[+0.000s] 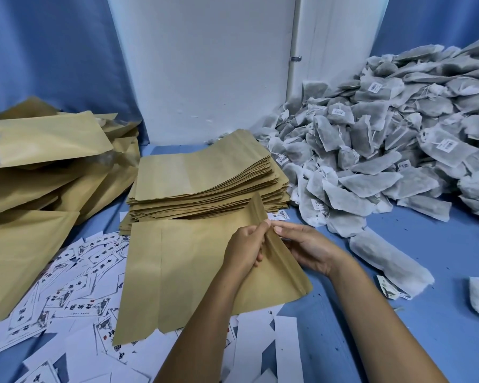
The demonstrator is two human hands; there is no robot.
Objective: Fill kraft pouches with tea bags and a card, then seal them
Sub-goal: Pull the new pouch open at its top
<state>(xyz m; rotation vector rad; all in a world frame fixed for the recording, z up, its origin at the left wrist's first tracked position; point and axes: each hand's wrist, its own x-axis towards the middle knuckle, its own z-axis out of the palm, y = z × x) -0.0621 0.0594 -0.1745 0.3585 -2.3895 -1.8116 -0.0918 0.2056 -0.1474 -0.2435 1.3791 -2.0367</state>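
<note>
A person sits at a blue table (398, 313) with a flat kraft pouch (183, 275) lying right in front of them. The left hand (245, 251) pinches the near lip of the pouch's open end, with the thumb on top and the fingers curled under. The right hand (307, 247) pinches the other lip, and its thumb points at the left thumb. The two hands seem to be pulling the lips apart, so I think the job right now is opening the mouth of the pouch to make room for things to go in. It looks flat and empty, so nothing seems to be inside yet. Just behind it sits a neat stack of empty pouches (205, 183), close enough to grab the next one fast. On the right is a big heap of tea bags (398, 134), near the right hand, which makes them easy to scoop. One long tea bag (390, 258) lies apart from the heap, just beside the right wrist. White cards (75, 286) are spread out on the left and partly under the pouch, near the left hand. They have dark printed letters and little pictures, but I cannot read the words. Some tea bags have small white labels, too small to read. A pile of bigger kraft bags (39, 167) rests far left.
</note>
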